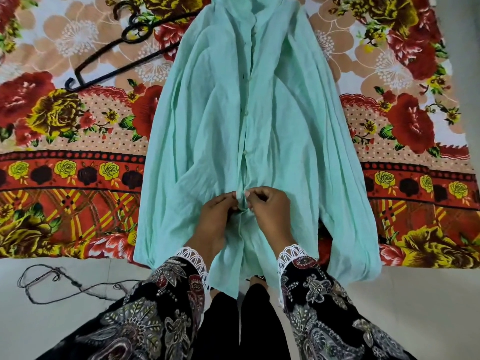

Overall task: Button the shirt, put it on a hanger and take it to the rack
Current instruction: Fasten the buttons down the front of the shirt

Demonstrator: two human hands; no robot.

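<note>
Both hands meet low on the front of the mint-green shirt [259, 120], which lies flat and face up on a floral bedspread [65, 141], collar at the far end and hem hanging over the near edge toward the person. The left hand [217, 216] has its fingers curled in and pinches the left edge of the front opening, while the right hand [270, 207], touching it across the seam, pinches the opposite edge with thumb and forefinger bent tight; whatever button sits between the fingertips is too small and covered to make out. Straight up from that pinch, away from the person, a row of small buttons [246, 112] runs along the closed placket toward the collar, and the cloth there lies shut. Below the pinch the two front panels fall apart toward the hem. Well up and to the left of the hands, a black hanger [114, 59] lies on the bedspread, just beside the shirt's upper left side. Down and left of the hands, off the bedspread, a loose dark thread [52, 284] curls on the pale floor [389, 307]. Patterned dark sleeves [171, 289] with white lace cuffs cover both wrists.
</note>
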